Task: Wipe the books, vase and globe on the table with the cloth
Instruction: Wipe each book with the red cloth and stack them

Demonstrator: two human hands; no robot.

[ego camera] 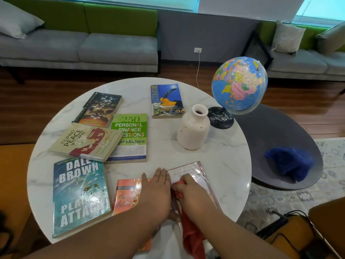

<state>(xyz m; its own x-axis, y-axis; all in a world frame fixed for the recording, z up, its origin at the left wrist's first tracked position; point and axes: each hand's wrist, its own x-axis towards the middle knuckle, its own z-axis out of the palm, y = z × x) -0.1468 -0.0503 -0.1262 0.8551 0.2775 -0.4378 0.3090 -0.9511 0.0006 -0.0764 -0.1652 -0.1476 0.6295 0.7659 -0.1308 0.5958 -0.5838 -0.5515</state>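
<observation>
Right hand grips red cloth on pink book; left hand flat beside.

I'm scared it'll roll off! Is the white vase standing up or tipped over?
Standing up. The white vase sits on its bottom on the table, its open mouth pointing up.

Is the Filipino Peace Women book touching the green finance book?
Touching. The head view shows the Filipino Peace Women book lying over the left edge of the green finance book, hiding title letters.

Glossy marble-look table, matt white vase perhaps ceramic, shiny plastic globe, soft orange cloth, glossy paperback covers
</observation>
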